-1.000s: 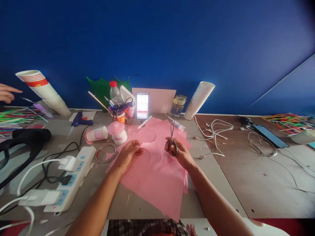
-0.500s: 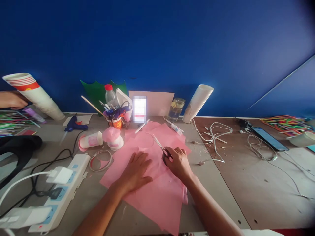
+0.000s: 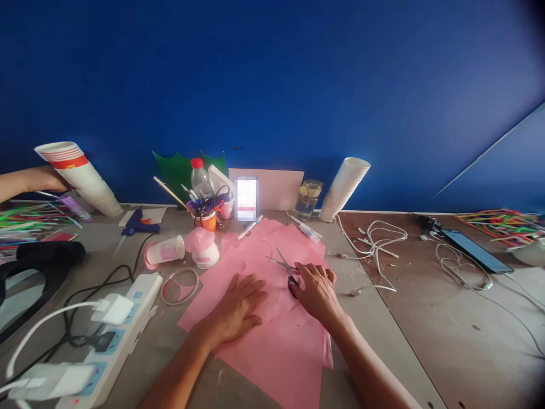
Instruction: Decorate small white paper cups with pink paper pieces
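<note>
Pink paper sheets (image 3: 276,346) lie overlapped in front of me. My left hand (image 3: 238,304) rests flat on them, fingers stretched out and apart. My right hand (image 3: 317,289) is closed on the dark handles of a pair of scissors (image 3: 281,262). The scissors' blades are spread and point left, over the pink paper. Just left of the paper stands a paper cup with a pink top (image 3: 203,250). Beside it another paper cup (image 3: 166,251) lies on its side, and nearer me is a ring of tape (image 3: 179,286).
A power strip (image 3: 114,346) with plugs and cables takes up the left. Behind are a blue glue gun (image 3: 140,224), a bottle (image 3: 200,179), a glass jar (image 3: 308,199) and stacked cups (image 3: 344,187). A phone (image 3: 477,250) lies right. Another person's hand (image 3: 42,179) is at far left.
The scissors have opened and their blades have swung to point more to the left. My left hand stays flat on the paper. The view has shifted slightly.
</note>
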`<state>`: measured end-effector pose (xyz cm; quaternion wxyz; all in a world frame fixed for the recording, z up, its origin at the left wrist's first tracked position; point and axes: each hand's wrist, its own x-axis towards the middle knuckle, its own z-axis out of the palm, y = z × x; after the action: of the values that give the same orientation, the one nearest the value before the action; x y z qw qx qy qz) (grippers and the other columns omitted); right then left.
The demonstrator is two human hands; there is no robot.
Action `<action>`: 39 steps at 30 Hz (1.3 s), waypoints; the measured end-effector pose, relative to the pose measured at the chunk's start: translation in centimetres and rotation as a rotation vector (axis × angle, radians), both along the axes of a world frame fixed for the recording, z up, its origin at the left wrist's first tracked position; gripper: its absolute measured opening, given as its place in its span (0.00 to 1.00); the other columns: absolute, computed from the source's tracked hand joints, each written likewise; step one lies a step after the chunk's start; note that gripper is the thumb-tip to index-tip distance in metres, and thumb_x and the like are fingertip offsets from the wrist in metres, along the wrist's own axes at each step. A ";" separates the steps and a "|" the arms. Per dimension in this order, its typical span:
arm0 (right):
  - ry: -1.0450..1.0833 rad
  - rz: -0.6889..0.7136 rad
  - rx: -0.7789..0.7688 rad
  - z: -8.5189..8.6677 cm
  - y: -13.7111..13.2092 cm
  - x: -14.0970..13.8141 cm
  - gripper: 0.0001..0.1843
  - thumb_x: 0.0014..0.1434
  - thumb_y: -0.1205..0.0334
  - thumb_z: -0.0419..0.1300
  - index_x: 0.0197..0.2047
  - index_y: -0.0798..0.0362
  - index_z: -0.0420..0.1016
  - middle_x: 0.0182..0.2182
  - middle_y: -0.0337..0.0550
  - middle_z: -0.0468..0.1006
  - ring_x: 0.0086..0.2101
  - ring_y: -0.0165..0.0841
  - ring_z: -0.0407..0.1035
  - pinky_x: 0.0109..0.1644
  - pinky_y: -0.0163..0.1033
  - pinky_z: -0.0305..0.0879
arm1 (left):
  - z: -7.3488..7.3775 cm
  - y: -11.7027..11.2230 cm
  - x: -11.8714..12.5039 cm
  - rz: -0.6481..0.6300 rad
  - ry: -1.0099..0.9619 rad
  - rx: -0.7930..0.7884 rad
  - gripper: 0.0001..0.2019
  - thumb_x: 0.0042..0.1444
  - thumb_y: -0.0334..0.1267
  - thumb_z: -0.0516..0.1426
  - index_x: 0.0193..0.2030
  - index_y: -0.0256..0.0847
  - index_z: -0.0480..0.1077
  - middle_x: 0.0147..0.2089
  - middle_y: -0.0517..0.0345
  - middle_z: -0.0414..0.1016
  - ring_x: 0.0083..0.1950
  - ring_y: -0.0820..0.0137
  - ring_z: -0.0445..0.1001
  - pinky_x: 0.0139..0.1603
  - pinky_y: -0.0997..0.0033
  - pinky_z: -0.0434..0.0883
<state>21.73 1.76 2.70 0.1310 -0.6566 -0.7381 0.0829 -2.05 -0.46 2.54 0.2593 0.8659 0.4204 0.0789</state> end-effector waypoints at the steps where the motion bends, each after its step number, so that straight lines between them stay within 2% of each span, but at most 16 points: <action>1: -0.019 -0.004 -0.003 0.1 0.0 0.0 0.21 0.56 0.60 0.55 0.54 0.51 0.68 0.45 0.49 0.76 0.47 0.45 0.64 0.53 0.50 0.48 | -0.2 -0.1 -0.1 -0.003 -0.008 0.016 0.28 0.53 0.34 0.57 0.62 0.53 0.60 0.69 0.55 0.54 0.71 0.54 0.46 0.67 0.40 0.39; 5: -0.083 -0.019 -0.015 0.8 -0.1 -0.5 0.19 0.56 0.60 0.55 0.51 0.52 0.70 0.44 0.51 0.74 0.46 0.45 0.65 0.48 0.45 0.54 | -0.6 -0.1 -0.1 0.001 -0.007 0.071 0.26 0.53 0.31 0.53 0.60 0.52 0.62 0.68 0.56 0.57 0.70 0.56 0.50 0.68 0.41 0.41; 8: -0.095 -0.002 -0.066 1.3 -0.2 -1.0 0.13 0.56 0.61 0.55 0.43 0.53 0.74 0.44 0.52 0.72 0.40 0.40 0.68 0.42 0.41 0.56 | -0.3 -0.1 0.1 0.021 0.001 0.095 0.23 0.55 0.29 0.50 0.57 0.51 0.66 0.67 0.57 0.59 0.69 0.57 0.52 0.67 0.42 0.45; 11: -0.107 0.053 -0.083 1.7 -0.2 -1.1 0.09 0.56 0.61 0.54 0.36 0.53 0.74 0.41 0.51 0.71 0.38 0.39 0.68 0.39 0.40 0.56 | 0.2 -0.2 0.3 0.021 0.008 0.104 0.22 0.54 0.29 0.49 0.56 0.50 0.66 0.66 0.57 0.61 0.69 0.56 0.53 0.67 0.42 0.47; 16: 0.004 0.111 -0.061 3.3 0.2 -1.6 0.11 0.58 0.64 0.51 0.38 0.53 0.74 0.40 0.49 0.72 0.40 0.38 0.68 0.41 0.39 0.58 | 0.5 -0.4 0.3 0.011 -0.041 0.163 0.20 0.56 0.31 0.51 0.55 0.48 0.67 0.61 0.54 0.66 0.63 0.58 0.61 0.66 0.45 0.50; 19: 0.073 0.225 -0.108 4.3 0.5 -3.0 0.13 0.57 0.63 0.53 0.44 0.52 0.74 0.40 0.48 0.74 0.41 0.39 0.69 0.44 0.40 0.59 | 0.2 -0.4 0.3 0.018 -0.059 0.165 0.21 0.55 0.31 0.52 0.55 0.49 0.67 0.61 0.55 0.67 0.64 0.58 0.60 0.67 0.47 0.50; 21: 0.084 0.307 -0.094 4.4 0.8 -4.2 0.14 0.58 0.62 0.53 0.46 0.54 0.73 0.44 0.50 0.75 0.45 0.41 0.67 0.48 0.43 0.60 | 0.1 -0.2 0.2 0.035 -0.055 0.137 0.23 0.53 0.30 0.52 0.56 0.49 0.66 0.63 0.55 0.65 0.65 0.58 0.58 0.67 0.48 0.49; 24: 0.092 0.415 -0.013 3.5 1.2 -5.7 0.15 0.59 0.64 0.53 0.49 0.55 0.70 0.49 0.51 0.72 0.50 0.40 0.64 0.55 0.44 0.58 | 0.3 0.1 0.2 0.049 -0.052 0.075 0.28 0.49 0.29 0.53 0.58 0.50 0.64 0.63 0.55 0.64 0.66 0.59 0.57 0.68 0.46 0.46; 26: 0.054 0.476 0.021 2.3 1.2 -6.3 0.12 0.60 0.64 0.52 0.46 0.54 0.70 0.49 0.49 0.71 0.51 0.40 0.63 0.56 0.46 0.57 | 0.7 0.1 0.1 0.058 -0.051 0.039 0.28 0.48 0.28 0.52 0.58 0.50 0.64 0.63 0.55 0.64 0.67 0.60 0.56 0.68 0.44 0.43; 29: 0.048 0.473 0.054 0.8 1.2 -6.4 0.11 0.63 0.62 0.50 0.43 0.53 0.71 0.50 0.48 0.70 0.55 0.41 0.61 0.59 0.48 0.55 | 1.1 0.0 0.0 0.072 -0.067 0.031 0.26 0.50 0.28 0.51 0.56 0.51 0.66 0.63 0.57 0.65 0.69 0.61 0.54 0.68 0.43 0.41; 32: 0.064 0.467 0.066 0.2 1.1 -6.2 0.12 0.64 0.60 0.49 0.44 0.53 0.71 0.52 0.48 0.69 0.57 0.42 0.58 0.62 0.51 0.52 | 0.8 -0.1 -0.2 0.071 -0.069 0.046 0.24 0.53 0.29 0.52 0.56 0.52 0.66 0.62 0.59 0.66 0.68 0.60 0.54 0.68 0.41 0.42; 34: 0.069 0.456 0.068 0.0 1.0 -6.2 0.12 0.64 0.59 0.49 0.44 0.52 0.71 0.52 0.48 0.69 0.57 0.42 0.58 0.62 0.52 0.51 | 0.3 0.1 -0.3 0.073 -0.060 0.074 0.22 0.55 0.30 0.52 0.56 0.53 0.66 0.61 0.58 0.68 0.68 0.59 0.56 0.67 0.39 0.44; 39: 0.073 0.436 0.095 -0.4 0.9 -6.5 0.13 0.64 0.59 0.48 0.45 0.52 0.71 0.53 0.47 0.70 0.57 0.41 0.59 0.62 0.52 0.51 | -1.1 0.5 -0.3 0.144 -0.051 0.259 0.18 0.61 0.33 0.48 0.53 0.54 0.70 0.61 0.55 0.68 0.63 0.59 0.63 0.65 0.39 0.52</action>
<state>15.27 2.70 2.34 0.1672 -0.4711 -0.8605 0.0981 -2.38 -0.01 1.46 0.1497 0.8574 0.4610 0.1728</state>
